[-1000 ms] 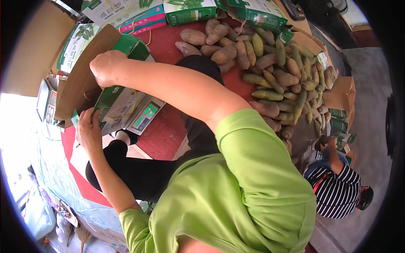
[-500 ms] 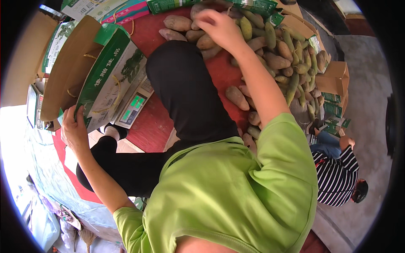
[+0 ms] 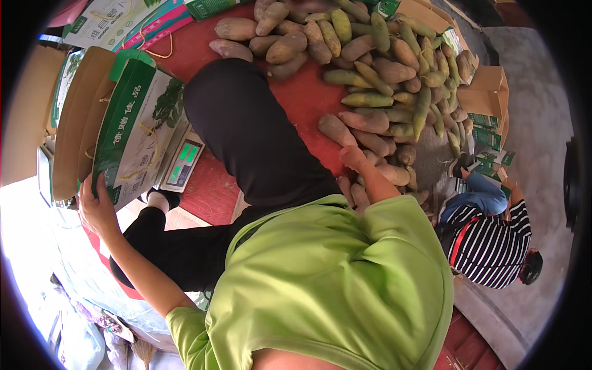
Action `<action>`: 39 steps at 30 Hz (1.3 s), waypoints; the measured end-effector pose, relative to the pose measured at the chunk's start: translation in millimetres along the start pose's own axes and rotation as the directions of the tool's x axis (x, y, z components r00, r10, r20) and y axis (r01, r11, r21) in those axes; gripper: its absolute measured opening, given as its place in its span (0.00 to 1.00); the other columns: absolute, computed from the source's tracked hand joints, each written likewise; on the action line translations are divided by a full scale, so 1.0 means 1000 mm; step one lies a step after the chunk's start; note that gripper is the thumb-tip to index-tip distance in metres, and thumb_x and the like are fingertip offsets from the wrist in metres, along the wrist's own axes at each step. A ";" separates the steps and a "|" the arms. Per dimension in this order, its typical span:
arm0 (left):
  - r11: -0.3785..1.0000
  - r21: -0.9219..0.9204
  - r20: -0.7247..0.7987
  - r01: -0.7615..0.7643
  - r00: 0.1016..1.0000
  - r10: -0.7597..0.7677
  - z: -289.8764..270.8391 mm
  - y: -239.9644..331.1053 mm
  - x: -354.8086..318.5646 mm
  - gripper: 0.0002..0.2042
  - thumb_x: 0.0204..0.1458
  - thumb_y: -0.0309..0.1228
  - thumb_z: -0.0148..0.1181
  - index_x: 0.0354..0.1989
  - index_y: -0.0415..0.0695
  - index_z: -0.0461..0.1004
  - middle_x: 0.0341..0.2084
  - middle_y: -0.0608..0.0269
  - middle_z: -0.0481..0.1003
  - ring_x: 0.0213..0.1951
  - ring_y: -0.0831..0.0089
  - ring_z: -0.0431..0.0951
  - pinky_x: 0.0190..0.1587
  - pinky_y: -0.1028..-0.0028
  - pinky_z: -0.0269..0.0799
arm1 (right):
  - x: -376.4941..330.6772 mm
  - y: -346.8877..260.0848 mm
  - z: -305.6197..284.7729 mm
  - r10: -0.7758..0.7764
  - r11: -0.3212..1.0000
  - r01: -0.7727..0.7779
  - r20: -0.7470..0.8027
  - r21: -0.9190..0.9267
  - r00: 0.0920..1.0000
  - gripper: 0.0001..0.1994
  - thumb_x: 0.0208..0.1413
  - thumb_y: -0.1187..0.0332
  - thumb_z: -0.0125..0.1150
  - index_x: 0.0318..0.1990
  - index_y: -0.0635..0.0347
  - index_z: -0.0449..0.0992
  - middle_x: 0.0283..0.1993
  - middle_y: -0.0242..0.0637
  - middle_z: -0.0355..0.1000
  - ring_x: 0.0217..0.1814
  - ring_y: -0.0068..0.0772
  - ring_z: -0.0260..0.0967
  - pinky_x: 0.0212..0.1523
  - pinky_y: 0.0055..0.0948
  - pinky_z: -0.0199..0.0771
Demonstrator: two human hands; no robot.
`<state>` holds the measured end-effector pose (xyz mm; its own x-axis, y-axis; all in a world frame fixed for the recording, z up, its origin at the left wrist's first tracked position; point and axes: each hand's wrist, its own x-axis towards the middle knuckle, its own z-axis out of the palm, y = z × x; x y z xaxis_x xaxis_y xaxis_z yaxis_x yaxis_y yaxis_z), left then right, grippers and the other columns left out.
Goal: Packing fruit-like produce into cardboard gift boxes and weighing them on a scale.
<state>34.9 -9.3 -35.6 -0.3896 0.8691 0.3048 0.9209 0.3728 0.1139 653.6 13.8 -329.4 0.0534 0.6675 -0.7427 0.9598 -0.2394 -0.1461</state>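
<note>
At the left, a green-and-white cardboard gift box (image 3: pixel 132 132) with yellow cord handles stands open on a digital scale (image 3: pixel 182 165) with a lit green display. My left hand (image 3: pixel 97 206) grips the box's near lower edge, thumb and fingers closed on it. My right hand (image 3: pixel 354 159) is low at the near side of a pile of reddish-brown tubers (image 3: pixel 368 121), which look like sweet potatoes. Its fingers are too hidden to show whether they hold one. Longer greenish tubers (image 3: pixel 422 113) lie mixed into the pile's right side.
My black-clad knee (image 3: pixel 237 117) rises between box and pile, over a red surface (image 3: pixel 296 102). More printed cartons (image 3: pixel 114 21) stand at the far left. An open brown box (image 3: pixel 484 98) is beyond the pile. To the right sits a person in a striped top (image 3: pixel 490 246).
My right hand has come back from the far tubers to the pile's near side, beside my body. My left hand stays on the box edge. The view has shifted slightly.
</note>
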 end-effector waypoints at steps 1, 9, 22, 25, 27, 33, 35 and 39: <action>0.999 0.033 0.002 0.027 1.000 -0.027 -0.003 -0.001 0.000 0.11 0.51 0.37 0.58 0.39 0.45 0.76 0.34 0.59 0.77 0.36 0.59 0.76 0.37 0.66 0.69 | 0.002 0.004 0.005 -0.002 1.000 0.002 0.004 0.005 1.000 0.10 0.45 0.65 0.55 0.32 0.58 0.78 0.26 0.43 0.75 0.25 0.37 0.74 0.28 0.34 0.74; 0.994 0.079 0.007 0.081 0.997 -0.081 -0.015 -0.001 -0.006 0.12 0.52 0.38 0.58 0.40 0.45 0.75 0.35 0.59 0.76 0.38 0.60 0.76 0.39 0.66 0.69 | 0.028 0.025 -0.045 0.198 0.902 -0.079 -0.244 0.425 0.949 0.11 0.47 0.64 0.53 0.32 0.58 0.78 0.36 0.49 0.75 0.42 0.50 0.72 0.44 0.39 0.73; 0.995 0.048 -0.014 0.088 0.996 -0.088 -0.001 0.001 -0.002 0.12 0.52 0.39 0.57 0.42 0.47 0.75 0.37 0.61 0.76 0.38 0.61 0.77 0.40 0.67 0.69 | 0.044 -0.021 -0.075 -0.203 0.852 0.346 -0.361 0.393 0.910 0.13 0.52 0.68 0.49 0.42 0.56 0.78 0.47 0.37 0.74 0.53 0.35 0.69 0.54 0.28 0.66; 0.996 0.006 -0.001 0.088 0.996 -0.088 0.002 0.010 0.002 0.12 0.52 0.39 0.57 0.41 0.47 0.75 0.37 0.62 0.76 0.38 0.61 0.76 0.40 0.67 0.69 | 0.066 -0.017 -0.060 -0.126 0.978 0.172 -0.326 0.116 0.937 0.16 0.51 0.64 0.52 0.47 0.55 0.75 0.51 0.39 0.72 0.57 0.38 0.66 0.57 0.32 0.64; 0.995 0.022 -0.019 0.100 0.995 -0.099 -0.002 0.006 -0.002 0.12 0.52 0.39 0.57 0.41 0.47 0.75 0.37 0.62 0.76 0.38 0.62 0.76 0.40 0.67 0.69 | 0.057 -0.053 -0.060 -0.077 0.997 0.078 -0.282 -0.011 0.956 0.24 0.49 0.61 0.55 0.56 0.52 0.68 0.54 0.44 0.68 0.60 0.44 0.61 0.60 0.37 0.60; 0.997 0.032 -0.033 0.067 0.997 -0.066 0.000 0.009 -0.002 0.11 0.51 0.37 0.58 0.40 0.47 0.75 0.36 0.61 0.76 0.38 0.60 0.76 0.40 0.66 0.69 | 0.041 -0.085 -0.046 -0.069 0.985 0.036 -0.194 -0.169 0.979 0.33 0.43 0.58 0.63 0.59 0.49 0.60 0.58 0.45 0.61 0.61 0.51 0.58 0.60 0.40 0.61; 0.996 0.043 -0.037 0.073 0.997 -0.072 0.000 0.012 0.000 0.10 0.51 0.35 0.59 0.40 0.46 0.75 0.35 0.60 0.77 0.38 0.59 0.76 0.40 0.66 0.69 | 0.032 -0.085 -0.046 -0.095 0.979 0.060 -0.179 -0.194 0.979 0.33 0.41 0.59 0.65 0.59 0.48 0.60 0.58 0.43 0.60 0.61 0.50 0.57 0.59 0.42 0.61; 0.999 0.002 -0.047 0.037 0.998 -0.036 0.001 0.010 0.001 0.10 0.51 0.34 0.59 0.40 0.46 0.76 0.34 0.59 0.77 0.38 0.60 0.76 0.40 0.66 0.69 | 0.017 -0.069 -0.031 -0.078 0.957 0.037 -0.132 -0.289 0.988 0.36 0.39 0.60 0.69 0.59 0.45 0.59 0.58 0.40 0.59 0.62 0.44 0.55 0.57 0.46 0.63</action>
<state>43.4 -4.7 -35.3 -0.4218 0.8388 0.3443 0.9060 0.4049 0.1234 597.3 63.8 -311.8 0.0141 0.7716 -0.6360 0.9998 -0.0004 0.0217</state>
